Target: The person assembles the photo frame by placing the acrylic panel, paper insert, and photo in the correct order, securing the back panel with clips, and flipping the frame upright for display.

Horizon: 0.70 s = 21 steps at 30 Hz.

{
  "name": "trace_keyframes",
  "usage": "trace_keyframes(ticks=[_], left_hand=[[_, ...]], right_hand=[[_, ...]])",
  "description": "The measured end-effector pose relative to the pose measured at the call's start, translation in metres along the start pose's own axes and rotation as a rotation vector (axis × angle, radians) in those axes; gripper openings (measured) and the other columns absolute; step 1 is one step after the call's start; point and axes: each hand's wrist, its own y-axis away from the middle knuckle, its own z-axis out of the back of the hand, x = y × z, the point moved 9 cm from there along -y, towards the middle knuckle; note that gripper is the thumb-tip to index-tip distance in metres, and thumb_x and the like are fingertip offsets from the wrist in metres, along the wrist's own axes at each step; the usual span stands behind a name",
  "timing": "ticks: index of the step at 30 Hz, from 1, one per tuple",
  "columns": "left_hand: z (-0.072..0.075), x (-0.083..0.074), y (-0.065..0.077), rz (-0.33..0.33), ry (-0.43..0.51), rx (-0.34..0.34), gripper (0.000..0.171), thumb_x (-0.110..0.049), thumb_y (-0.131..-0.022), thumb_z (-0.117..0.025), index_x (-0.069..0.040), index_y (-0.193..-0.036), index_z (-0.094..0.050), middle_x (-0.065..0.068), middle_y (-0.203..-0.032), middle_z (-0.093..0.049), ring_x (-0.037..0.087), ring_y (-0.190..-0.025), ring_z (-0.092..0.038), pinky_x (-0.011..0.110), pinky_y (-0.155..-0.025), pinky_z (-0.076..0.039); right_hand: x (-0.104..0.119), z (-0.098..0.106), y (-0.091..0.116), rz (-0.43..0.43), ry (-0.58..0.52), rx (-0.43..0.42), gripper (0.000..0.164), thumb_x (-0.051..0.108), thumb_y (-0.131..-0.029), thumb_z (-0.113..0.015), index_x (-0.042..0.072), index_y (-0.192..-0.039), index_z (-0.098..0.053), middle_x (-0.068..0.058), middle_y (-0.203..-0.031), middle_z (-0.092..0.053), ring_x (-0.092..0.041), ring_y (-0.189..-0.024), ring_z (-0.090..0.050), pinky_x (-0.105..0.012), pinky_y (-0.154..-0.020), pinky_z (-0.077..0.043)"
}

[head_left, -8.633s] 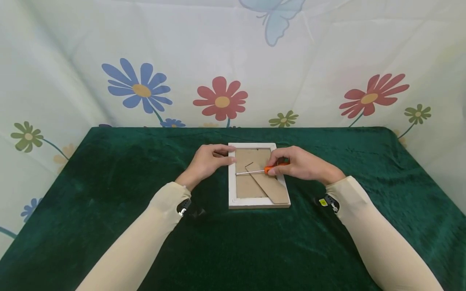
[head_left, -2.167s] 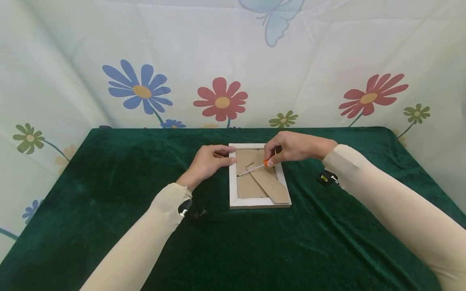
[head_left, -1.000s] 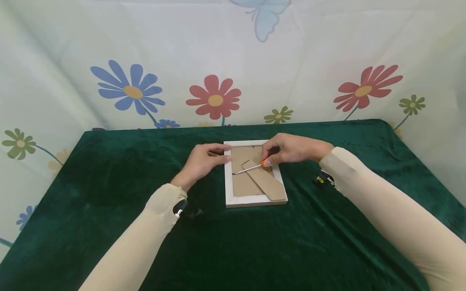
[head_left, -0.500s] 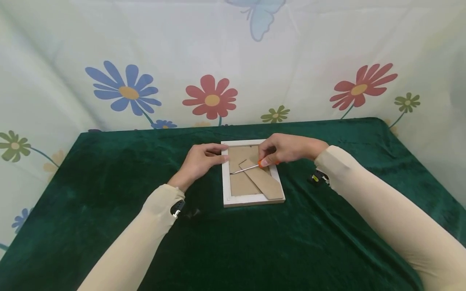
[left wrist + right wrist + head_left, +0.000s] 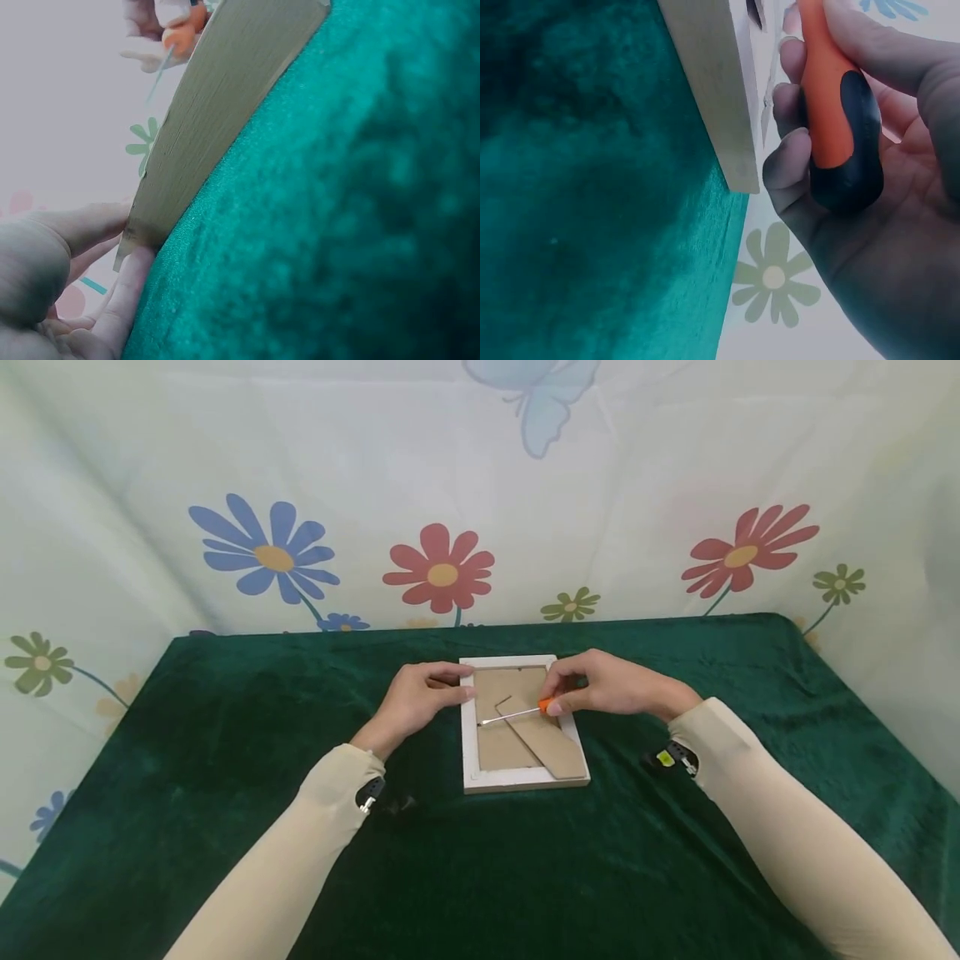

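Observation:
A white picture frame [image 5: 469, 752] lies face down on the green cloth [image 5: 525, 877], its brown cardboard back [image 5: 498, 747] and folding stand [image 5: 551, 747] facing up. My right hand [image 5: 600, 687] grips an orange-handled screwdriver [image 5: 546, 705], also seen as screwdriver [image 5: 832, 112] in the right wrist view, with its thin shaft [image 5: 510, 717] slanting left over the backing toward the frame's left inner edge. My left hand [image 5: 418, 695] holds the frame's upper left edge, thumb and fingers pinching the frame's side [image 5: 202, 135].
The green cloth covers the whole table, ringed by a pale backdrop [image 5: 480, 510] printed with flowers and a butterfly. A small dark object [image 5: 401, 804] lies on the cloth by my left wrist. Both long beige sleeves stretch back toward the near edge.
My right hand has lowered and shifted toward me, flattening the screwdriver's angle; its tip stays near the frame's left inner edge. My left hand keeps its hold on the frame.

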Motion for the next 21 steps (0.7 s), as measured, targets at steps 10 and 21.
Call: trace_keyframes(ticks=[10,21], left_hand=[[-0.001,0.002,0.000,-0.007,0.004,0.003,0.039,-0.025,-0.098,-0.080,-0.016,-0.136,-0.074,0.009,-0.128,-0.072,0.029,-0.110,-0.068,0.049,-0.101,-0.056],[-0.001,0.003,0.000,-0.007,0.013,-0.001,0.038,-0.023,-0.098,-0.080,-0.016,-0.135,-0.075,0.009,-0.126,-0.071,0.028,-0.108,-0.068,0.048,-0.100,-0.057]], right_hand=[[-0.008,-0.008,0.029,-0.046,-0.059,-0.029,0.023,0.021,-0.097,-0.081,0.012,-0.117,-0.075,-0.003,-0.105,-0.069,-0.026,-0.095,-0.062,-0.040,-0.085,-0.057],[-0.014,-0.014,0.043,-0.033,-0.099,-0.010,0.019,0.020,-0.100,-0.077,0.015,-0.118,-0.073,-0.005,-0.107,-0.067,-0.028,-0.095,-0.062,-0.036,-0.076,-0.058]])
